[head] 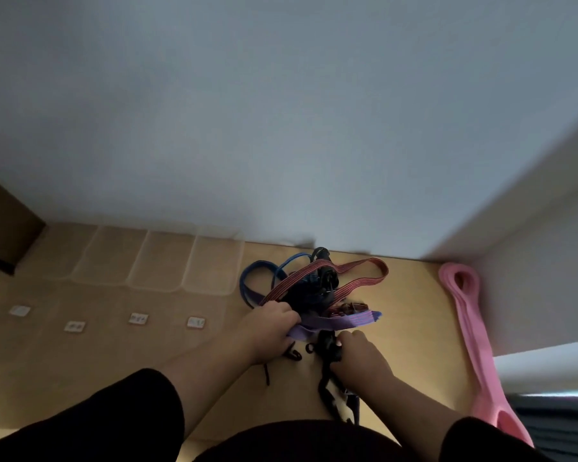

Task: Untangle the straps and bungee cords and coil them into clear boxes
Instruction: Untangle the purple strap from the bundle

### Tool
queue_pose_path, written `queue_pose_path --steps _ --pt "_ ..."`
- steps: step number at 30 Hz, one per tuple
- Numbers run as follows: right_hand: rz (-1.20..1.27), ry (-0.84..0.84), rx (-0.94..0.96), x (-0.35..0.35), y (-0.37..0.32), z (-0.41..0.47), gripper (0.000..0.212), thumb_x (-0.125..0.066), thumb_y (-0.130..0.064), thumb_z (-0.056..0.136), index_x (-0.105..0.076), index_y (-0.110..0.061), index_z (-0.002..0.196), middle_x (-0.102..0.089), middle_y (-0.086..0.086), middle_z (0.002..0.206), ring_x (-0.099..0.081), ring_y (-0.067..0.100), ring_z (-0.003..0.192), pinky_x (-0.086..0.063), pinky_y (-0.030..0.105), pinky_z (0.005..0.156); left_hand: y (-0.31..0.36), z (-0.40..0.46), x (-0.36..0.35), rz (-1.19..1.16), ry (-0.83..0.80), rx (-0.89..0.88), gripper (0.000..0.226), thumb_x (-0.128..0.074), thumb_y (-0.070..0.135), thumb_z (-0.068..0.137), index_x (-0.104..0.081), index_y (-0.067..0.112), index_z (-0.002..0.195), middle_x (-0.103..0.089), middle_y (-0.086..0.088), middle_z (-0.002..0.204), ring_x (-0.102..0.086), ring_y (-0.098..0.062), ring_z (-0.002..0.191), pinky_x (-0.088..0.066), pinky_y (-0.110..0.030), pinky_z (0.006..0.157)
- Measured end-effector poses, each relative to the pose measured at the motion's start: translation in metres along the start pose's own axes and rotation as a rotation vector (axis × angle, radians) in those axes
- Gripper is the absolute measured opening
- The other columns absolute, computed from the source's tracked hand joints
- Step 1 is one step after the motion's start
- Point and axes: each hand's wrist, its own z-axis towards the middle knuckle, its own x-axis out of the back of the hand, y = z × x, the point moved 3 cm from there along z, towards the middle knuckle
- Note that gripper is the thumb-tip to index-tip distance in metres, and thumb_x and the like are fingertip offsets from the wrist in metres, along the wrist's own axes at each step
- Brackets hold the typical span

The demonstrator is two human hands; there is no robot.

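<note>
head view, early stage of untangling. knotted bundle of red-striped, blue and black cords (pixel 314 281) on pale wooden tabletop (pixel 411 315), at 12 o'clock from both hands, not yet separated. left hand (pixel 274 328) curled around flat purple webbing strap (pixel 341 323); right hand (pixel 361 355) pinching black strap (pixel 327 351) trailing toward 6 o'clock. row of four clear plastic boxes (pixel 157 261) at 9 o'clock of bundle, seemingly unfilled. pink looped band (pixel 471 328) at 3 o'clock, apart. judged: all coiling still ahead.

Dim, soft motion blur throughout; wide-angle bending at edges.
</note>
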Motion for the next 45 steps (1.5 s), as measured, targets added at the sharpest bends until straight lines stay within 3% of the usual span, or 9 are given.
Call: queue_pose_path --steps 6,12,20,25,31,34,40,43,45 --pt "0.029 0.022 -0.062 -0.014 0.000 0.004 0.063 -0.073 -0.040 0.082 -0.044 -0.017 0.133 -0.042 0.008 0.131 -0.054 0.038 0.118 -0.049 0.041 0.094 -0.001 0.006 -0.011 -0.019 -0.053 0.000 0.040 -0.054 0.030 0.093 -0.055 0.023 0.132 -0.054 0.000 0.126 -0.048 -0.022 0.119 -0.045 -0.040 0.101" --pt "0.089 0.046 -0.089 -0.011 0.002 0.007 0.037 -0.056 -0.021 0.089 -0.048 -0.018 0.126 -0.048 0.008 0.128 -0.056 0.035 0.117 -0.048 0.040 0.089 -0.004 0.009 -0.012 -0.064 -0.084 0.011 0.036 -0.052 0.031 0.095 -0.054 0.024 0.130 -0.056 0.001 0.122 -0.051 -0.020 0.115 -0.047 -0.038 0.098" --pt "0.196 0.142 -0.144 0.001 0.005 0.003 0.032 -0.056 -0.040 0.090 -0.059 -0.025 0.118 -0.057 0.001 0.123 -0.058 0.026 0.116 -0.050 0.036 0.088 0.000 0.011 -0.009 -0.094 -0.085 -0.014 0.037 -0.052 0.030 0.095 -0.055 0.024 0.132 -0.056 0.004 0.122 -0.051 -0.016 0.114 -0.046 -0.031 0.096" --pt "0.258 0.256 -0.058 0.012 0.007 -0.002 0.016 -0.059 -0.040 0.089 -0.055 -0.029 0.100 -0.058 -0.006 0.102 -0.059 0.022 0.104 -0.046 0.032 0.075 0.011 0.012 0.000 -0.182 -0.075 -0.053 0.033 -0.055 0.028 0.094 -0.060 0.024 0.127 -0.055 0.007 0.112 -0.054 -0.011 0.103 -0.046 -0.024 0.088" --pt "0.328 0.300 0.272 0.026 -0.010 -0.005 0.058 -0.071 -0.036 0.085 -0.050 -0.036 0.140 -0.051 -0.005 0.131 -0.043 0.016 0.123 -0.038 0.029 0.102 0.033 0.014 0.038 -0.327 0.035 -0.104 0.026 -0.059 0.033 0.092 -0.065 0.022 0.114 -0.056 0.006 0.103 -0.053 -0.012 0.095 -0.047 -0.033 0.088" --pt "0.415 0.316 0.351 0.038 -0.018 -0.006 0.059 -0.069 -0.035 0.088 -0.050 -0.040 0.143 -0.053 -0.008 0.132 -0.042 0.012 0.124 -0.038 0.029 0.104 0.044 0.011 0.064 -0.425 0.109 -0.145 0.029 -0.057 0.037 0.089 -0.066 0.035 0.116 -0.057 0.019 0.099 -0.055 0.001 0.096 -0.043 -0.014 0.080" --pt "0.535 0.417 0.349 0.080 -0.030 -0.007 0.018 -0.064 -0.020 0.096 -0.071 -0.016 0.112 -0.067 0.004 0.107 -0.057 0.022 0.107 -0.045 0.039 0.094 0.066 0.007 0.126 -0.690 0.314 -0.183 0.028 -0.068 0.026 0.086 -0.070 0.043 0.108 -0.067 0.023 0.097 -0.060 0.013 0.096 -0.040 -0.002 0.081" --pt "0.851 0.271 0.413 0.095 -0.038 -0.015 0.013 -0.057 -0.010 0.101 -0.070 -0.009 0.102 -0.072 0.010 0.098 -0.064 0.018 0.092 -0.050 0.038 0.087 0.077 0.000 0.166 -0.862 0.417 -0.211 0.037 -0.069 0.026 0.082 -0.067 0.060 0.097 -0.071 0.024 0.098 -0.066 0.003 0.093 -0.049 -0.012 0.087" --pt "1.034 0.249 0.419 0.106 -0.040 -0.020 0.020 -0.053 -0.012 0.105 -0.065 -0.002 0.092 -0.069 0.010 0.086 -0.061 0.016 0.079 -0.048 0.035 0.077 0.081 -0.007 0.191 -0.941 0.486 -0.270 0.039 -0.068 0.024 0.082 -0.068 0.059 0.098 -0.073 0.017 0.096 -0.067 -0.003 0.091 -0.053 -0.019 0.087"
